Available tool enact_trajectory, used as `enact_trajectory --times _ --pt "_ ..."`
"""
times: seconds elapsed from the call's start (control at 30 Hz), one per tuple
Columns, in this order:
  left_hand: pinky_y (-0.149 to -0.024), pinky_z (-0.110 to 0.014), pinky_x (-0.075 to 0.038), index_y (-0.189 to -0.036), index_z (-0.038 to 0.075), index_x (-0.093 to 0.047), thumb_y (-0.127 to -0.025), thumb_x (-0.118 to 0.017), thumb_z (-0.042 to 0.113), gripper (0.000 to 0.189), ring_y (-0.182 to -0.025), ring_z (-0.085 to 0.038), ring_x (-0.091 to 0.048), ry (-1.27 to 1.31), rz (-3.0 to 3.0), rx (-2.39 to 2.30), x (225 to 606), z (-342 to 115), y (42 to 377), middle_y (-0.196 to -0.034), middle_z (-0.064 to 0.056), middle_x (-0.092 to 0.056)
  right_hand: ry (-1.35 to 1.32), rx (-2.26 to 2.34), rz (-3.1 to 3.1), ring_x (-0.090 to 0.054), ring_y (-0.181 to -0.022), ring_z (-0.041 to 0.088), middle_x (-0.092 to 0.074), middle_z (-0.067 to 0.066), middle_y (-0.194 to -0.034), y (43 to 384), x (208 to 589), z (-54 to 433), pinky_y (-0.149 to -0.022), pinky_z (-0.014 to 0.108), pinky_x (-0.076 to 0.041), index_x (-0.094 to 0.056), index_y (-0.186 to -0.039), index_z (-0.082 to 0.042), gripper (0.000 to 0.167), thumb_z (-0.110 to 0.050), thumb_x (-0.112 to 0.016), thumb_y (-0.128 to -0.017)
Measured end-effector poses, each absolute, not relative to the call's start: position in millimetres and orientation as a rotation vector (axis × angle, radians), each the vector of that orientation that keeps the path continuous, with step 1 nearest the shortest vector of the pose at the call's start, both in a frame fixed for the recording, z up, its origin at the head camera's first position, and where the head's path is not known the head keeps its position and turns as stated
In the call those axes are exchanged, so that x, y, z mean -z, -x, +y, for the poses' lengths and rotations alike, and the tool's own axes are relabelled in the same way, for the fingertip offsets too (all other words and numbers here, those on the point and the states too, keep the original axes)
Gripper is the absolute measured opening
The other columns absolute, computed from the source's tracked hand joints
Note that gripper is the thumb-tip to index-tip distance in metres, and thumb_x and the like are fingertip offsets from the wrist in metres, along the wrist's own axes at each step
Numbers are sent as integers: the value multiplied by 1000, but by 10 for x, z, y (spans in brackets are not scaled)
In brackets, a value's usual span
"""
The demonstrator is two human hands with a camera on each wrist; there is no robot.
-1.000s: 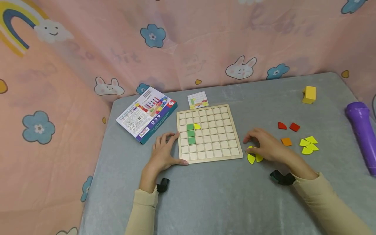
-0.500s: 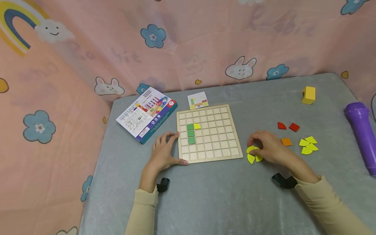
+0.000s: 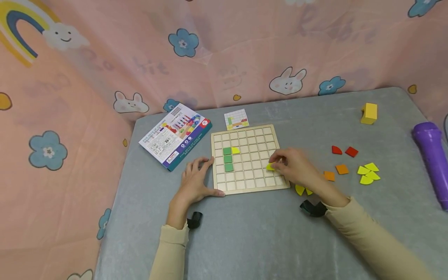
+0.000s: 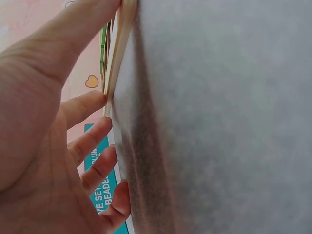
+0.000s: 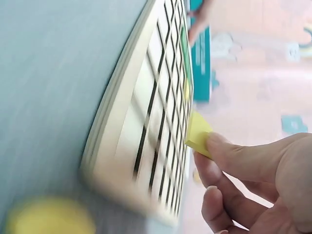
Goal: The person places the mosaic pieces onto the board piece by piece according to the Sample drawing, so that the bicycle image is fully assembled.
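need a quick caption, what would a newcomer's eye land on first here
Probably the patterned pink cloth behind the grey table. Next, the wooden board near mid-table with its three green tiles, where the fingers of the right hand hold a yellow piece over the board's right side. The big purple thing at the table's right also stands out.

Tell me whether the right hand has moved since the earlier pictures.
Yes. In the head view, the right hand has moved left, from beside the wooden board to over its right side.
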State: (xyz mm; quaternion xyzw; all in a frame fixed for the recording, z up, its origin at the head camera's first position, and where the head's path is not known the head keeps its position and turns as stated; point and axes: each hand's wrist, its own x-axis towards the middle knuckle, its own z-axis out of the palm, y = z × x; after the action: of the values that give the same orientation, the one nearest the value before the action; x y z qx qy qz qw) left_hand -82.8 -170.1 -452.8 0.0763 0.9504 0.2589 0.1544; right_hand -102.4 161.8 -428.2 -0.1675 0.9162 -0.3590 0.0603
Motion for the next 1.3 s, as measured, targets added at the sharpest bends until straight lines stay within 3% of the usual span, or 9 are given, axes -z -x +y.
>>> enact_trajectory --times 0.27,0.63,0.87,1.3 --pt "-117 -57 -29 -166 22 -37 -69 -99 50 119 -152 -36 -25 -208 2729 -734 4529 -1697 825 -168 -5 -32 560 1137 2671 -56 -84 21 -68 7 -88 1149 4315 1018 -75 33 -44 -78 -93 -5 5 -8 -76 -97" --pt "-117 -57 -30 -167 22 -37 -70 -98 51 118 -152 -36 -25 -207 2731 -722 4507 -1690 812 -167 -6 -32 671 1164 2576 -58 -76 14 -67 3 -83 1135 4399 475 -72 30 -47 -78 -91 -9 6 -5 -77 -95" --pt "-116 -57 -30 -167 22 -37 -69 -98 51 119 -153 -35 -24 -215 2732 -725 4509 -1692 821 -167 -6 -32 799 1053 2659 -59 -89 20 -76 2 -88 1105 4454 291 -85 38 -50 -79 -91 -10 6 -5 -77 -94" --pt "-116 -58 -30 -166 21 -37 -70 -98 51 118 -153 -36 -24 -219 2737 -725 4518 -1696 816 -167 -6 -32 822 1014 2745 -53 -85 22 -64 3 -86 1073 4517 233 -81 36 -45 -79 -83 -12 13 -1 -78 -91"
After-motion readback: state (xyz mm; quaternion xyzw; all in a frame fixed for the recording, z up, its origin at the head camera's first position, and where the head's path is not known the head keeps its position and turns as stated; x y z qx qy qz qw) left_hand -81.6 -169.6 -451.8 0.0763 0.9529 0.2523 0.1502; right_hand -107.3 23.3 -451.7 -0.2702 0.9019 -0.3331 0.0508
